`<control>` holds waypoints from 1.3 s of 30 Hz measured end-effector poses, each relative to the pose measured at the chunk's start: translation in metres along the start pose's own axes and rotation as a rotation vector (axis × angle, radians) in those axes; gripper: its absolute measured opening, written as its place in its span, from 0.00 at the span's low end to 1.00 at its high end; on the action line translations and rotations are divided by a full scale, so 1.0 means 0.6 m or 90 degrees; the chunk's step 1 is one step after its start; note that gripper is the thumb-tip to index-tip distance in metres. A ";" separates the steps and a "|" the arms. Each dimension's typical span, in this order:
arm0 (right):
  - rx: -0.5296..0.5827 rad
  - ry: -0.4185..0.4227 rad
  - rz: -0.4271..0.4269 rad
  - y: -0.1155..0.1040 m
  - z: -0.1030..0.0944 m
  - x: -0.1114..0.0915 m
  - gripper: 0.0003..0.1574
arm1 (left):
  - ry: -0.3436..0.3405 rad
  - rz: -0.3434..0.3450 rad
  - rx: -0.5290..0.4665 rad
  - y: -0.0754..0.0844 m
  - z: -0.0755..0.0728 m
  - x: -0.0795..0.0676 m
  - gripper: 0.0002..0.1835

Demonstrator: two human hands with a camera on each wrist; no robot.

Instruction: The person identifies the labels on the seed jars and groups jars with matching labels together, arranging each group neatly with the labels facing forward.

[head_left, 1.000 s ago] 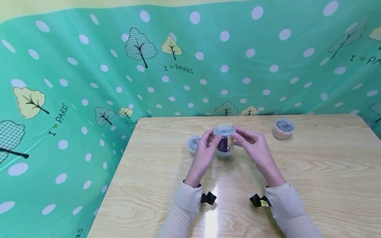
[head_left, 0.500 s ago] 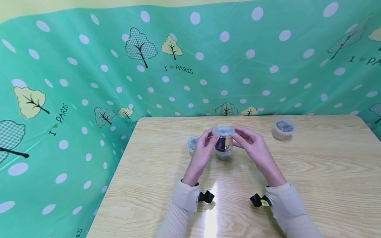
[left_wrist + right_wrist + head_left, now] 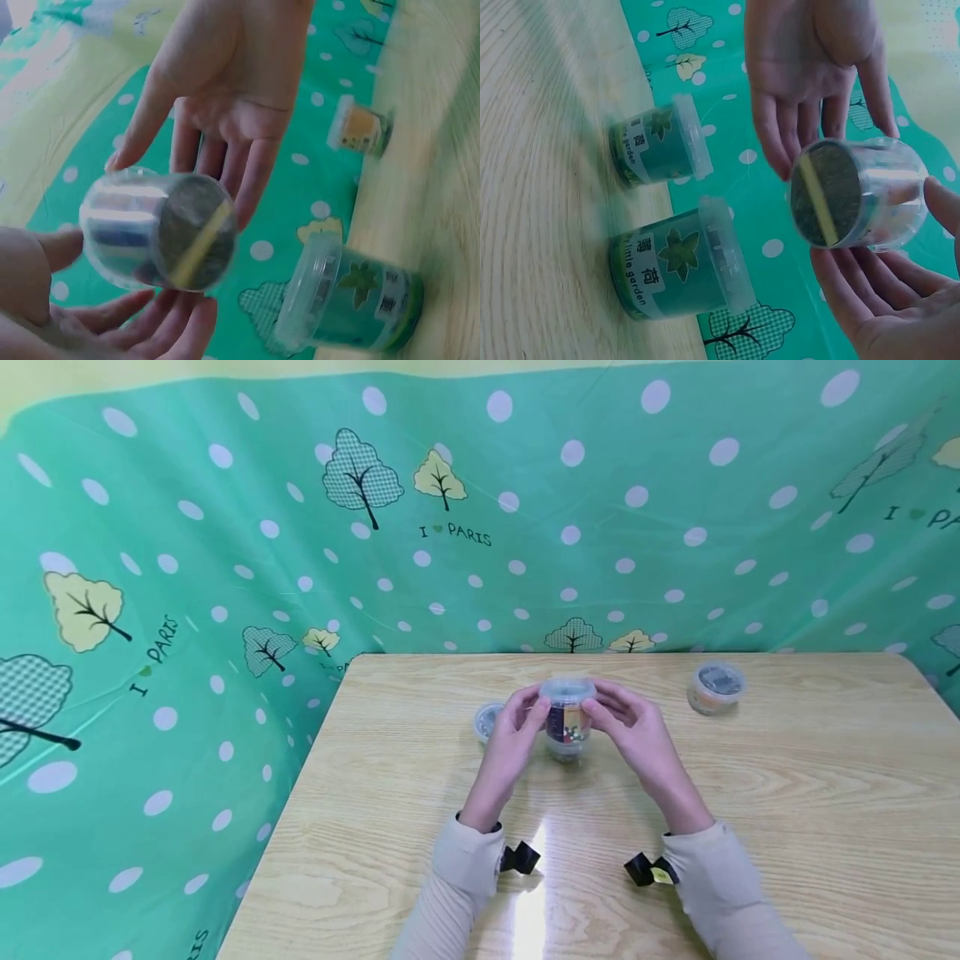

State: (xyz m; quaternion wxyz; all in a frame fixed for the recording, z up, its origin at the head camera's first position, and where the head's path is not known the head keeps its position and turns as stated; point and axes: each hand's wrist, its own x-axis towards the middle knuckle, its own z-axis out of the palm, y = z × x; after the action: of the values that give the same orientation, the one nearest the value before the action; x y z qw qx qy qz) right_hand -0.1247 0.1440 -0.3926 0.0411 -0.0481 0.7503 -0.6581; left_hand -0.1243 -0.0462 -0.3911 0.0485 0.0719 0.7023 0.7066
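Note:
Near the middle of the head view, my left hand (image 3: 512, 739) and right hand (image 3: 633, 727) grip a clear plastic tub (image 3: 567, 720) from both sides. It has a lid and a dark blue and orange label. Both wrist views show the tub (image 3: 150, 225) held up off the table, its dark base crossed by a yellow strip. In the right wrist view, a green lidded tub (image 3: 676, 262) with a leaf picture stands on the table; the held tub mostly covers it in the head view. A smaller-looking green tub (image 3: 656, 142) is beside it, left of my hands.
On the pale wooden table (image 3: 810, 793), another lidded tub (image 3: 716, 687) with an orange label stands at the back right. A green dotted curtain (image 3: 517, 568) hangs behind the table and along its left side.
The held tub has turned a little, bringing more of the orange label part to the front. My left forearm has shifted slightly left. The tubs on the table stay where they were.

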 end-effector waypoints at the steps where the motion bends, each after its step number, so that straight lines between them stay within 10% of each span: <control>1: -0.004 0.007 0.001 0.000 0.001 -0.001 0.38 | 0.011 0.002 0.015 0.002 0.002 -0.002 0.26; 39: 0.050 0.097 -0.064 0.001 0.016 -0.003 0.31 | 0.051 0.020 0.031 0.011 0.018 -0.009 0.28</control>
State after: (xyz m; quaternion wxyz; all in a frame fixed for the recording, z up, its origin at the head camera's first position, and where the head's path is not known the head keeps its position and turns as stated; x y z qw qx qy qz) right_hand -0.1215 0.1346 -0.3943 -0.0474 -0.0341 0.7212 -0.6902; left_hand -0.1170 -0.0364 -0.3850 0.0075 0.0555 0.7194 0.6924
